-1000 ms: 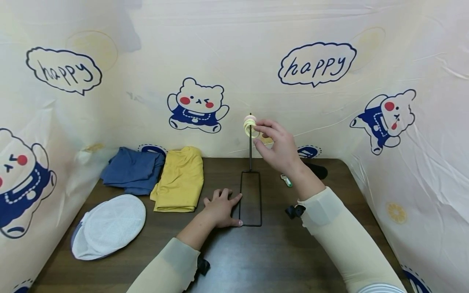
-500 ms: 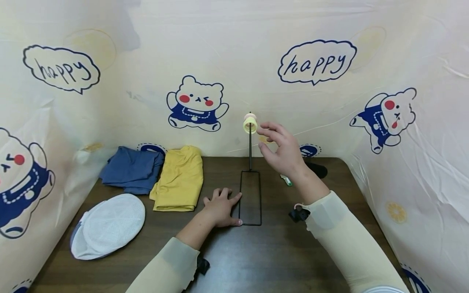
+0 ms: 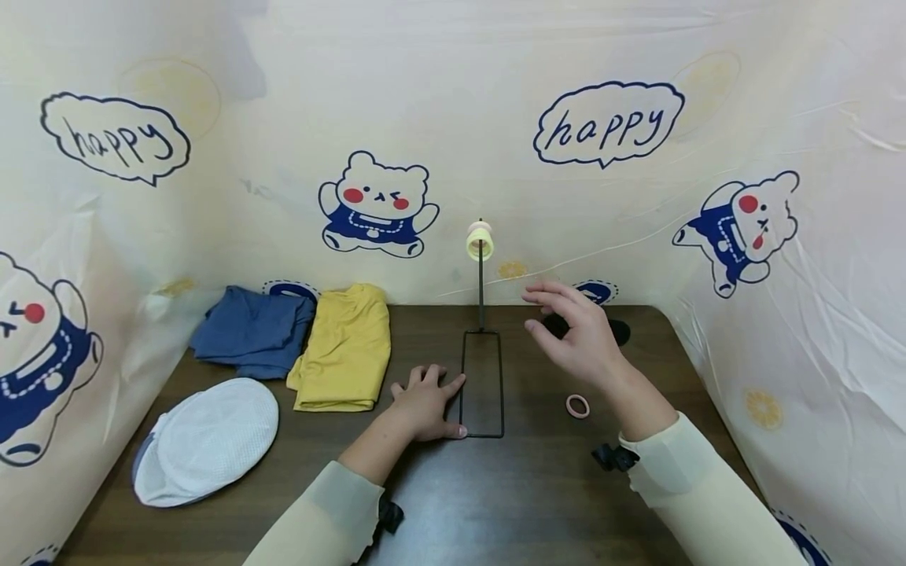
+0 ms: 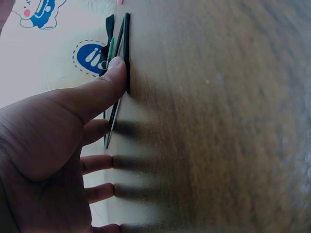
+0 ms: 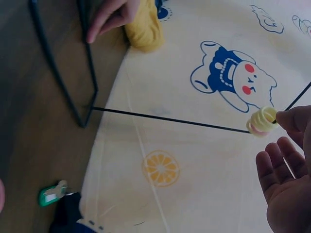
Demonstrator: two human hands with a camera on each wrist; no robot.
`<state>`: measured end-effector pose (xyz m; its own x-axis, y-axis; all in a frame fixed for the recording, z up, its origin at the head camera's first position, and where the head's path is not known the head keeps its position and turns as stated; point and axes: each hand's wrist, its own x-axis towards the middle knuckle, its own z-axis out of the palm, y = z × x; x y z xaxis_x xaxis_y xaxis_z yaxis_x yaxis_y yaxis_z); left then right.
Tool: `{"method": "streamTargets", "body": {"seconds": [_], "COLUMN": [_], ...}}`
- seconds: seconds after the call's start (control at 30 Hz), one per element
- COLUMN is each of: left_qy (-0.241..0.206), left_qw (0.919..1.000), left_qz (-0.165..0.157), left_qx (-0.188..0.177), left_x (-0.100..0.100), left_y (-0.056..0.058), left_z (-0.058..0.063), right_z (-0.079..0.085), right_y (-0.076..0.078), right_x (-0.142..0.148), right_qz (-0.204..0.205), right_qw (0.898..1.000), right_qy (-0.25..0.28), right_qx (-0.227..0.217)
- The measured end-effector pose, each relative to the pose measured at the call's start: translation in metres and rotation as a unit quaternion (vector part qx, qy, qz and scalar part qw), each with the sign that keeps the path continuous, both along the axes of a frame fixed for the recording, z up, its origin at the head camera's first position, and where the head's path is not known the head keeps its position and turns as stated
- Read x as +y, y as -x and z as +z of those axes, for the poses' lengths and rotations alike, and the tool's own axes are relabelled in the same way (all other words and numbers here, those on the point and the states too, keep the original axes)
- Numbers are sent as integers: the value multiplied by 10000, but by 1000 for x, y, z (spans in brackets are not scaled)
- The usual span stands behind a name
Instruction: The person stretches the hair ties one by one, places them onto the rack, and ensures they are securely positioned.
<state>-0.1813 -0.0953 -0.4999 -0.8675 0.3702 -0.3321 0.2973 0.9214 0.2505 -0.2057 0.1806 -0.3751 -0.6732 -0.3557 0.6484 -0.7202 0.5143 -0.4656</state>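
Observation:
A black wire stand [image 3: 481, 385] has a rectangular base on the table and an upright rod. Several yellow and pale pink rings [image 3: 480, 242] hang together near the rod's top. My left hand [image 3: 425, 405] rests with spread fingers at the base's left side; the thumb [image 4: 116, 73] lies on the wire in the left wrist view. To the right of the stand, my right hand [image 3: 576, 334] is held above the table, fingers loosely bent and nothing in them. Close by my right forearm, a single pink ring [image 3: 577, 406] lies flat on the table.
Folded blue cloth [image 3: 253, 332] and yellow cloth [image 3: 343, 347] lie at the back left, with a white mesh cap [image 3: 208, 440] in front. A dark object [image 3: 620, 332] sits behind my right hand. The right wrist view shows a small green key-like item [image 5: 51, 194].
My right hand has let go of a yellow ring, now among those on the stand, and moved down and right. The pink ring on the table has come into full view. My left hand stays put.

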Motion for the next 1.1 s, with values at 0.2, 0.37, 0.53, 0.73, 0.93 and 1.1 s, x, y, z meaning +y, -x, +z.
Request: {"method": "streamTargets", "body": {"seconds": [0.2, 0.37, 0.53, 0.73, 0.93, 1.1], "left_qy": [26, 5, -6, -2, 26, 16], "left_qw": [10000, 10000, 10000, 10000, 10000, 10000], "left_qz": [-13, -5, -10, -12, 0, -23], "left_qx": [36, 35, -16, 5, -13, -6], "left_x": [0, -1, 0, -1, -1, -1], "left_y": [-1, -1, -1, 0, -1, -1], "left_z": [1, 2, 2, 3, 4, 3], "right_z": [-17, -34, -55, -74, -91, -107], "right_y": [-12, -16, -18, -21, -26, -29], "right_x": [17, 32, 49, 69, 86, 98], "right_qz": [90, 71, -47, -272, -212, -146], "right_qw": [9999, 9987, 9956, 9890, 9712, 9575], "right_qy": [-63, -337, -644, -913, -1327, -1696], "right_qx": [-64, -365, -674, -1135, -1966, -2328]}}
